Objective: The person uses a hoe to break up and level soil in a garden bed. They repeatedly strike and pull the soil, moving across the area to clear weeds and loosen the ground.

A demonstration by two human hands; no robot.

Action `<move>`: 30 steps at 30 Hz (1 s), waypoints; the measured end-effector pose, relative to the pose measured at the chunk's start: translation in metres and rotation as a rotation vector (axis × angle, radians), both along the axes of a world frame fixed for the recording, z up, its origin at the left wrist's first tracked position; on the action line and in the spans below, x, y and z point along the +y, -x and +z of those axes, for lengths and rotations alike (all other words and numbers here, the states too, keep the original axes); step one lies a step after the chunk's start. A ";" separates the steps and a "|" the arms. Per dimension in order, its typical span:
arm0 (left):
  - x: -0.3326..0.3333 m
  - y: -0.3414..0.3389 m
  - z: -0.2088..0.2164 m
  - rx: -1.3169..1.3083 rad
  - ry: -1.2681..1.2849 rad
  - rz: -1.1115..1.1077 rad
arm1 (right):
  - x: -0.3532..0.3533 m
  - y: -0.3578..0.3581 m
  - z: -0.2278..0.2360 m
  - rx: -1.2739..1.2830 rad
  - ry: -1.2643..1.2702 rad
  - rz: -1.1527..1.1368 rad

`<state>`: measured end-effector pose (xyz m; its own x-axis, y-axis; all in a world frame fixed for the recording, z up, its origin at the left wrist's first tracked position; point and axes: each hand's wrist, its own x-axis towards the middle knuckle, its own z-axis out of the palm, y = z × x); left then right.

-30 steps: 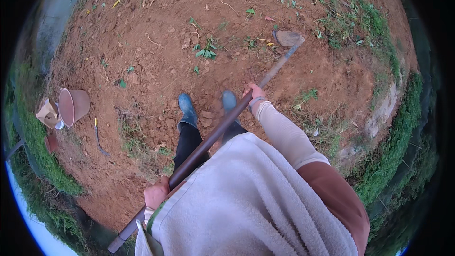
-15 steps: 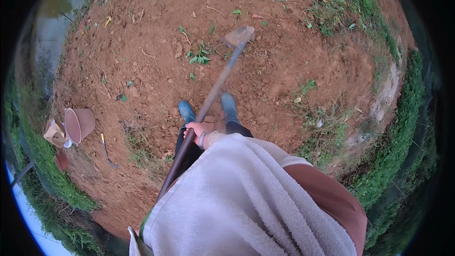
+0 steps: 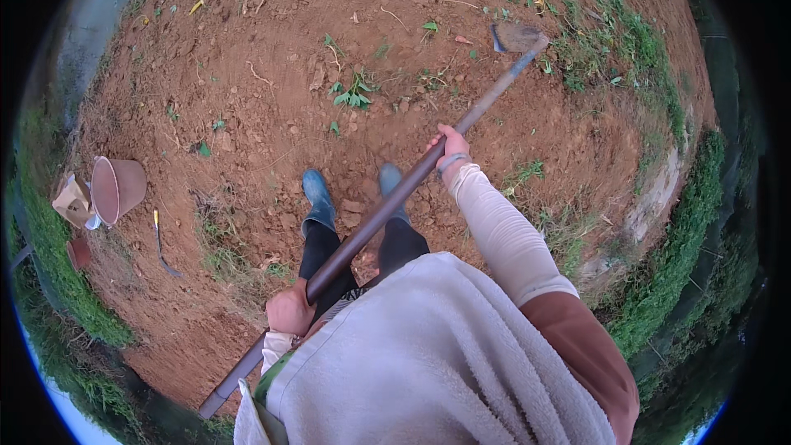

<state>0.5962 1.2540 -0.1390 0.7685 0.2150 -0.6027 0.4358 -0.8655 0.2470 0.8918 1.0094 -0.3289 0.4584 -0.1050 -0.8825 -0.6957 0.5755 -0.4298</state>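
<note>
A long-handled hoe (image 3: 387, 207) runs slantwise across my body, from the lower left up to the right. My left hand (image 3: 289, 311) is closed round the lower part of its brown handle, beside my left thigh. Farther up the handle, my right hand (image 3: 450, 143) grips it with the arm stretched forward; a band sits on that wrist. The hoe's muddy blade (image 3: 517, 37) is at the far right end, over the reddish soil; whether it touches the ground I cannot tell. Uprooted green leaves (image 3: 353, 93) lie on the soil left of the blade.
My blue boots (image 3: 319, 199) stand on loose soil. To the left are a brownish bucket (image 3: 118, 189), a paper bag (image 3: 73, 200), a small reddish pot (image 3: 79, 253) and a sickle with a yellow handle (image 3: 157, 235). Water (image 3: 86, 41) lies far left; weeds (image 3: 614, 41) grow at right.
The hoe's blade has swung to the right and slightly farther away. My right hand has moved up and right with the handle, and my left hand has come into sight on its lower part.
</note>
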 end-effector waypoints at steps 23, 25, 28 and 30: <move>0.060 0.102 0.037 0.317 -0.240 0.185 | 0.109 0.117 0.030 0.167 -0.294 0.112; 0.040 0.070 0.020 0.236 -0.175 0.153 | 0.083 0.076 0.037 0.149 -0.119 0.020; 0.027 0.046 0.008 0.105 -0.088 0.090 | 0.053 0.042 0.017 0.072 -0.157 0.036; 0.033 0.035 0.029 0.146 -0.081 0.084 | 0.064 0.049 0.012 0.093 -0.112 0.036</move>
